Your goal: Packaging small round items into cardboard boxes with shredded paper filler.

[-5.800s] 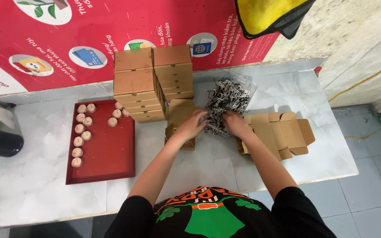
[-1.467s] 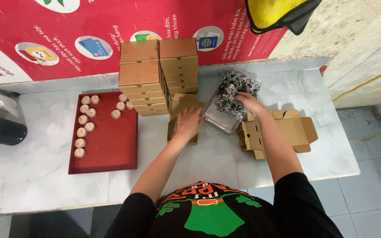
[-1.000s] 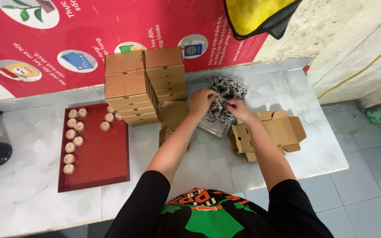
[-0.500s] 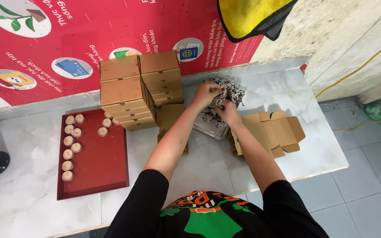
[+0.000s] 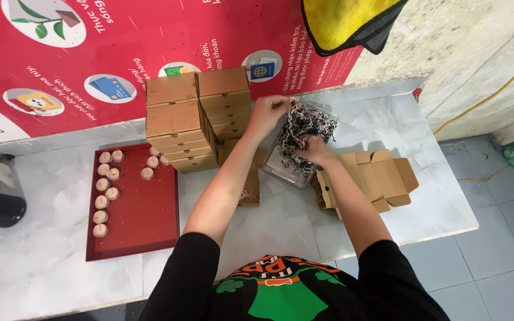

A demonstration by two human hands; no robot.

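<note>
Two hands: left hand point(image 5: 267, 113) and right hand point(image 5: 312, 149) each gripping shredded paper point(image 5: 302, 128); ten round cakes point(image 5: 105, 185) on tray point(image 5: 144, 226).

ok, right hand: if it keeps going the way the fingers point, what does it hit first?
The right hand points up and left into the shredded paper in the clear bag; it already touches it. Beyond lies the left hand, though depth is unclear.

Single head-worn view, looking steeply down from above the person's shoulders onto the white table point(image 5: 43, 261); both arms reach forward, fingers mid-frame, wall beyond.
</note>
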